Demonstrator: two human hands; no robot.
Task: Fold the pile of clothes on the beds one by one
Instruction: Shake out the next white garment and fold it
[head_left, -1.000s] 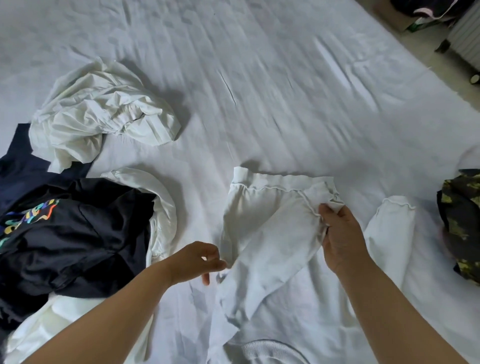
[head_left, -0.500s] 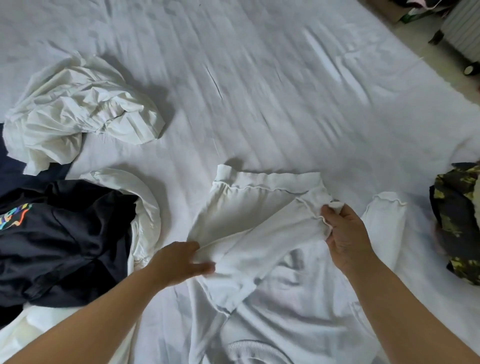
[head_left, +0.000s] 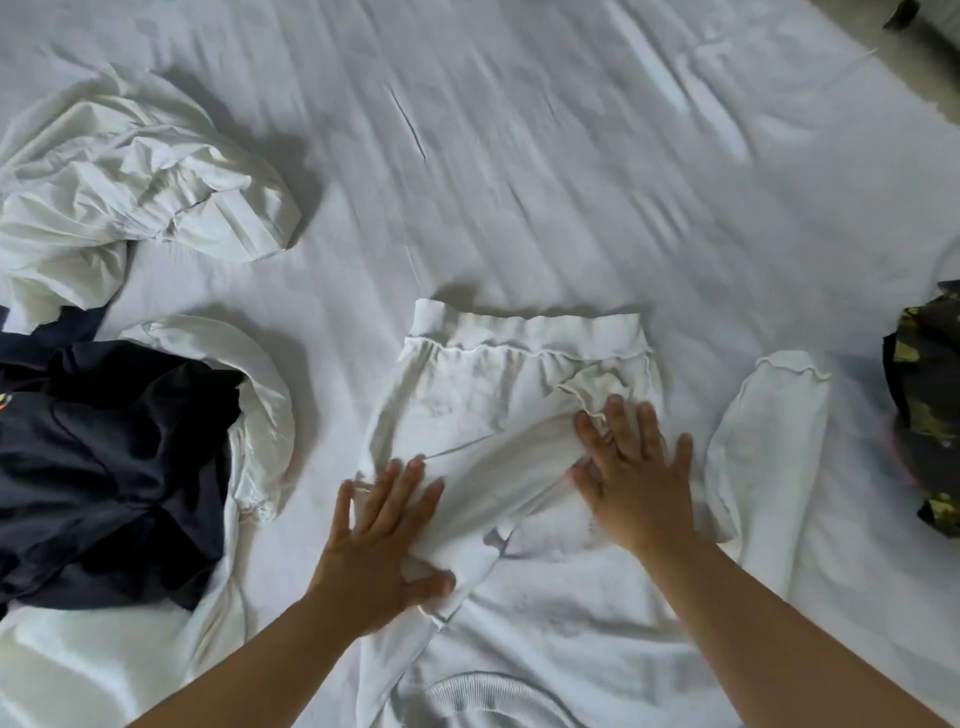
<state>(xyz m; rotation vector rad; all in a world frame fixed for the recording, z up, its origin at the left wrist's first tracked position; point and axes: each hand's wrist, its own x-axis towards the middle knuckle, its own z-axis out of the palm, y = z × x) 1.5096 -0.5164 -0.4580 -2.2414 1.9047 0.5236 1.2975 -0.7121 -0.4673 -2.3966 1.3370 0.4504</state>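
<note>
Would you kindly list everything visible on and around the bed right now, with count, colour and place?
white sweatshirt: one, white, centre of the bed, one sleeve folded across its body
crumpled white garment: one, white, upper left
dark garment: one, navy or black, left edge, lying on another white garment
camouflage garment: one, green and black, right edge
bed sheet: one, white, wrinkled, under everything
left hand: one, flat on the folded sleeve
right hand: one, flat on the sweatshirt

Head view, steeply down, close
</note>
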